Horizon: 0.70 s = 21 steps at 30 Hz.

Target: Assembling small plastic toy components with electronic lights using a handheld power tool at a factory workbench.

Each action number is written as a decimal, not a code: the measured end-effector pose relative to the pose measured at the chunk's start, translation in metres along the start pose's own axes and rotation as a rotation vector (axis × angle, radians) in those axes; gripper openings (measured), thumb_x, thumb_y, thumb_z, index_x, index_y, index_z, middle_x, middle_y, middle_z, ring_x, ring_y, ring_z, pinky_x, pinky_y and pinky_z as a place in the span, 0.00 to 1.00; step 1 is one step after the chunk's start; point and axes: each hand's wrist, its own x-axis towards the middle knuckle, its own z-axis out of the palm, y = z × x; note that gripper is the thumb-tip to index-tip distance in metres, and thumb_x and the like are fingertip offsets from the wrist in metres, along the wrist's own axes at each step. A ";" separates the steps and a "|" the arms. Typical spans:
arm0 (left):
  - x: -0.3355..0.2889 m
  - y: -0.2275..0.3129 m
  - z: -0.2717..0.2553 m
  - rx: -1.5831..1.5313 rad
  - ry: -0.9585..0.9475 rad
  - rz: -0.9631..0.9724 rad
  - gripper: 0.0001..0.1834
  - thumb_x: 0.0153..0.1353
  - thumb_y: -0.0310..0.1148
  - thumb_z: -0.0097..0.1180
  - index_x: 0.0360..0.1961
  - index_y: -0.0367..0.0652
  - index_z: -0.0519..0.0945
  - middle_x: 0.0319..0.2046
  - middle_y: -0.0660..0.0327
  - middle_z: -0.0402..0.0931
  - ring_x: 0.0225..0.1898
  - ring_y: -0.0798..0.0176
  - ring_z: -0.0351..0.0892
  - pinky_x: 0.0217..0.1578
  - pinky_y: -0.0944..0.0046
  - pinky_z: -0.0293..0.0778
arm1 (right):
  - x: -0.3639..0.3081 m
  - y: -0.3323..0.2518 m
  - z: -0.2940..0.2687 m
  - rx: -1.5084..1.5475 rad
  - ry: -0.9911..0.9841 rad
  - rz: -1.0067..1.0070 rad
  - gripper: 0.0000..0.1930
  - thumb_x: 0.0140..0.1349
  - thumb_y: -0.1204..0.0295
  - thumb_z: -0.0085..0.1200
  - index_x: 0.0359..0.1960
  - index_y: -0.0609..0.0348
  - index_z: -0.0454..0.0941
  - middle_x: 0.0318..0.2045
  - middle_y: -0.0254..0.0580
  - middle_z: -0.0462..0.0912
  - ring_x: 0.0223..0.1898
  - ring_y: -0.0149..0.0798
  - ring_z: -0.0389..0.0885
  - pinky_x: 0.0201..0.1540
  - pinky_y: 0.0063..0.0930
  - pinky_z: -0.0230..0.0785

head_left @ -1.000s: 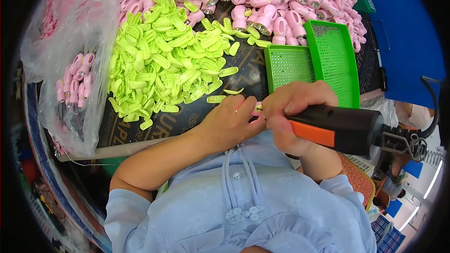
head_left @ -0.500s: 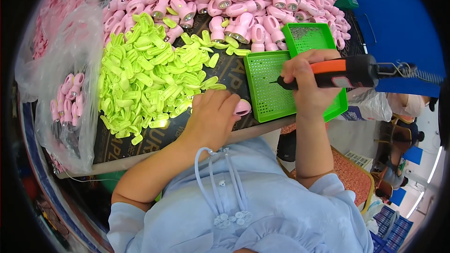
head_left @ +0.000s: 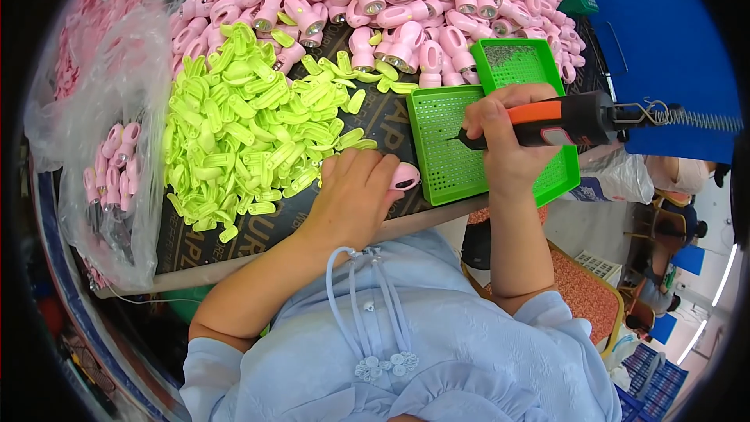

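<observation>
Near the table's front edge, my left hand point(head_left: 355, 187) is wrapped over a pink flashlight point(head_left: 405, 177). Most of it is covered by my fingers; its end with a dark opening sticks out on the right. My right hand point(head_left: 509, 129) grips a black and orange electric screwdriver point(head_left: 574, 119), held nearly level with its thin bit pointing left. A coiled spring point(head_left: 695, 119) is hooked to the back of the tool. Below the bit lies a green perforated tray point(head_left: 445, 176). Just left of my left hand spreads a heap of yellow-green plastic pieces point(head_left: 234, 125).
Many pink flashlights point(head_left: 406, 12) are piled across the back of the table. A smaller green tray point(head_left: 519, 70) holding small metal bits, likely screws, adjoins the larger one. Clear plastic bags point(head_left: 117, 211) with pink parts stand at the left. A blue panel point(head_left: 664, 39) rises at the right.
My right hand and the screwdriver have shifted slightly left. The flashlight has turned a little in my left hand, showing its dark opening, and the bright glow on the yellow-green pieces is gone.
</observation>
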 end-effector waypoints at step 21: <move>-0.003 -0.005 0.002 0.015 0.010 0.043 0.29 0.49 0.32 0.69 0.54 0.41 0.75 0.45 0.56 0.73 0.49 0.50 0.71 0.49 0.51 0.63 | -0.001 -0.016 -0.004 0.078 0.051 -0.012 0.11 0.61 0.81 0.55 0.40 0.60 0.65 0.24 0.45 0.75 0.20 0.38 0.74 0.28 0.37 0.74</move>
